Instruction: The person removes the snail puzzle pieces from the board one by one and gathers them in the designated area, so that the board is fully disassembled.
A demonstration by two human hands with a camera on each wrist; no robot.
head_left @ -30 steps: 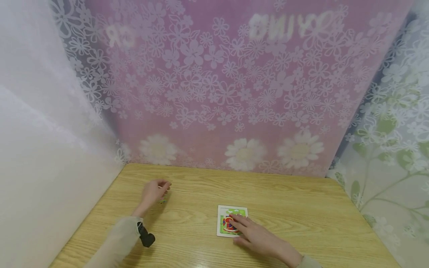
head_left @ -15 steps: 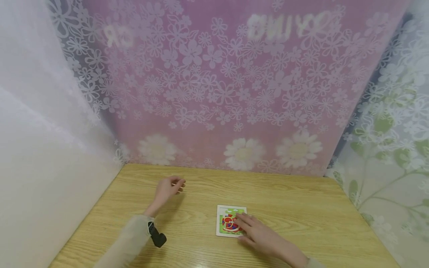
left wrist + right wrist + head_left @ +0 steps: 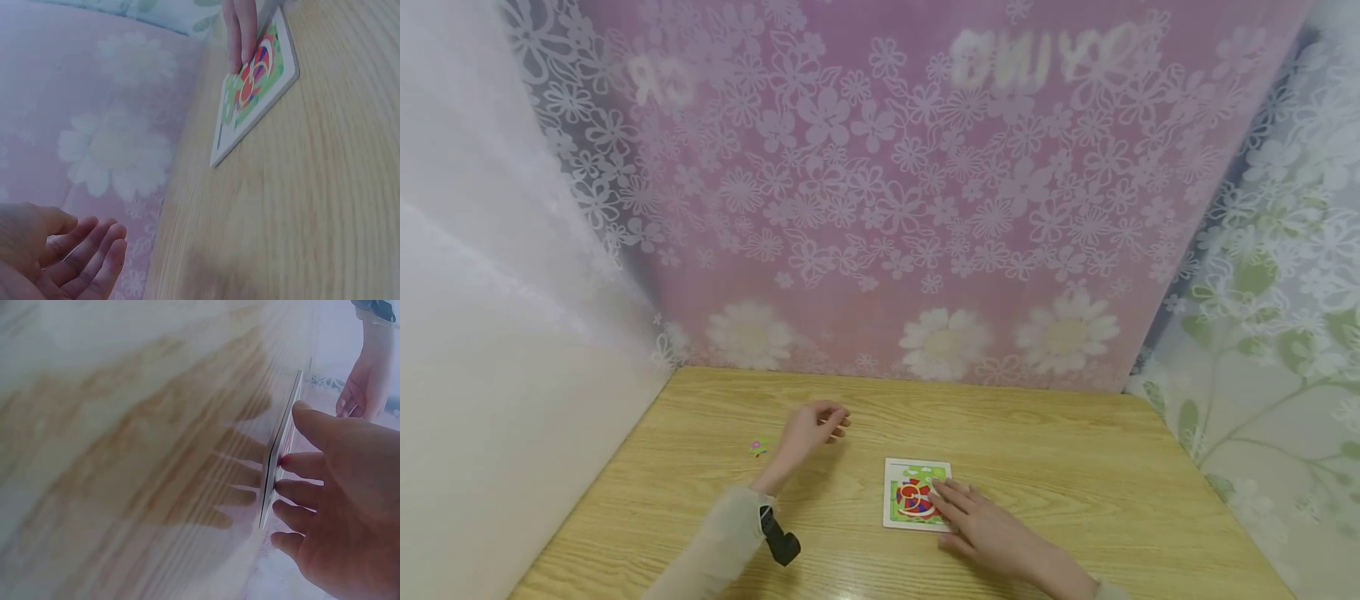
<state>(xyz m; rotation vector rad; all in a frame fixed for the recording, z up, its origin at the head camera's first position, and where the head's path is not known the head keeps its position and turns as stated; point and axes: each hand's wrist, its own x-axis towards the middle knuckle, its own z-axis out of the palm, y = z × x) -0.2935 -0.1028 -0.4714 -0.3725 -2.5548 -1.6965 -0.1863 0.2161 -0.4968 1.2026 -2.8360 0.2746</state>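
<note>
A square puzzle board (image 3: 912, 497) with a white border lies flat on the table. Its picture shows a red and blue figure with yellow curves on green. My right hand (image 3: 992, 529) covers its right edge, fingers straight and fingertips touching the board; in the right wrist view the right thumb (image 3: 315, 425) is stretched out beside the edge. Above the table, left of the board, my left hand (image 3: 816, 425) hangs with loosely bent fingers, and the left wrist view shows nothing between them. A small green puzzle piece (image 3: 758, 448) with a pink flower lies behind the left wrist.
The wooden table (image 3: 1037, 442) ends at a pink flowered curtain (image 3: 880, 208) at the back. A pale wall (image 3: 512, 333) borders it on the left, a leaf-patterned curtain (image 3: 1277, 375) on the right. A black wrist camera (image 3: 780, 537) sits on the left sleeve.
My left hand has moved right, away from the small green piece, which it had partly covered. The right hand has slid slightly right on the board, uncovering more of the picture.
</note>
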